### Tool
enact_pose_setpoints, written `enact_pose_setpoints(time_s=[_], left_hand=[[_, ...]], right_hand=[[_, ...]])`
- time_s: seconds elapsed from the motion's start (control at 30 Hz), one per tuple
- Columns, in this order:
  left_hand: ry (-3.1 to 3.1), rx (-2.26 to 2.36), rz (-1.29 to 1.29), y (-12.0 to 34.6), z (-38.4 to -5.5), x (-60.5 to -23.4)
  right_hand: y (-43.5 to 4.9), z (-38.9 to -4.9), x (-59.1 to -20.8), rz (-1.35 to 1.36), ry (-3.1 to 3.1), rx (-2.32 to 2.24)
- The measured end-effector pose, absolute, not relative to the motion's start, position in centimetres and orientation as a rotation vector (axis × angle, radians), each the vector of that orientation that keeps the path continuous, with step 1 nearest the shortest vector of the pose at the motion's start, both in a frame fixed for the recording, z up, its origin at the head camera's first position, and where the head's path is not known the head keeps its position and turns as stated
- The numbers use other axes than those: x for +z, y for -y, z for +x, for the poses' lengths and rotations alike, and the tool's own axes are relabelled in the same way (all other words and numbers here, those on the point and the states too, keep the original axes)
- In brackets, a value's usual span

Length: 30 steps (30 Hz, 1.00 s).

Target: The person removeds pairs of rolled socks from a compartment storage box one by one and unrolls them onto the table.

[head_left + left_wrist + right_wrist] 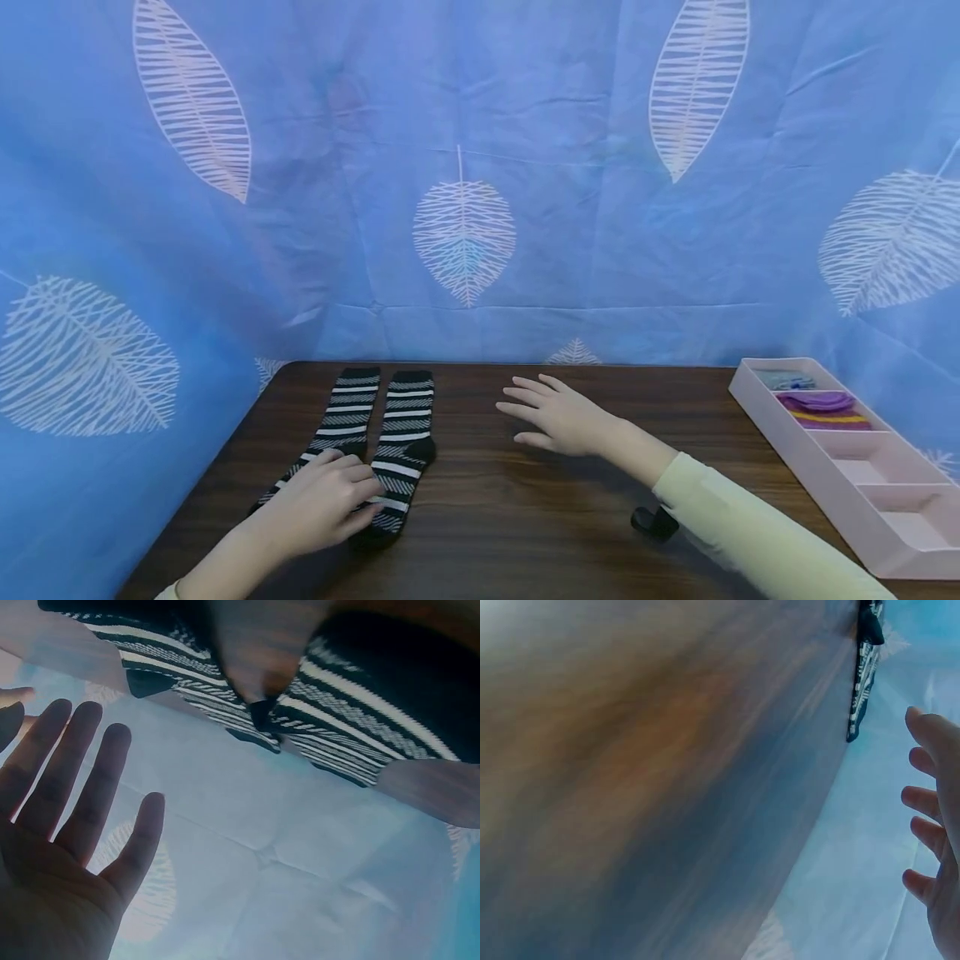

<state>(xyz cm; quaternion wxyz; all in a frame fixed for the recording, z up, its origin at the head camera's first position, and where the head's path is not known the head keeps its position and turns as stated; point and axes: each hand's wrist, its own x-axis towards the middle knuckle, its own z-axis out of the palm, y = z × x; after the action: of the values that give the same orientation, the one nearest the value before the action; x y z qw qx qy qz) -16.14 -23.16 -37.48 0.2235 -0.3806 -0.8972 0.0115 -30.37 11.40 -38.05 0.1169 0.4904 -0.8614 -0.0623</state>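
Left sock point(348, 414), black with white and grey stripes: on the dark wooden table point(517, 517), left of centre, cuff by the far edge; its lower part partly hidden by the hand in the head view.

Right sock point(405, 433), same pattern: just beside the first, a strip of wood between their cuffs, heel pointing right, toe nearest the wearer.

Left hand point(322, 500): across the lower parts of the socks as the head view has it, back of the hand uppermost, contact hard to judge there. The left wrist view adds the palm side: fingers straight and spread, apart from one another, gripping nothing, with a visible gap to the socks.

Right hand point(562, 421): above the table right of the socks, fingers extended and fanned, nothing held. The right wrist view gives the gaps between its fingertips and, at the upper edge, a sock seen almost edge-on.

Sleeve point(750, 517), pale yellow, right arm; black object point(654, 523) just beneath its cuff.

Box point(813, 467), pale pink, four compartments in a row, along the table's right side; head view only. Farthest compartment: grey-blue item point(795, 381). Second: purple folded fabric point(821, 402) with a yellow stripe.

Edges and room: far table edge close behind the cuffs, against the blue leaf-print curtain point(555, 233); left edge slanting near the left sock's toe; widest stretch of wood between right sock and box, under the right forearm
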Motion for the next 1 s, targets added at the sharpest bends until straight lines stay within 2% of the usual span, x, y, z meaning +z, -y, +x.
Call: enact_pose_setpoints(time_s=[0.5, 1.0], left_hand=[[2.312, 0.146, -1.203, 18.8, -21.8, -36.9], [2.272, 0.203, -1.252, 14.1, -25.2, -36.2]], right_hand=[[-19.5, -25.7, -37.7, 1.222, 2.472, -0.107], [-27.8, -18.9, -37.4, 0.879, 2.493, -0.002]])
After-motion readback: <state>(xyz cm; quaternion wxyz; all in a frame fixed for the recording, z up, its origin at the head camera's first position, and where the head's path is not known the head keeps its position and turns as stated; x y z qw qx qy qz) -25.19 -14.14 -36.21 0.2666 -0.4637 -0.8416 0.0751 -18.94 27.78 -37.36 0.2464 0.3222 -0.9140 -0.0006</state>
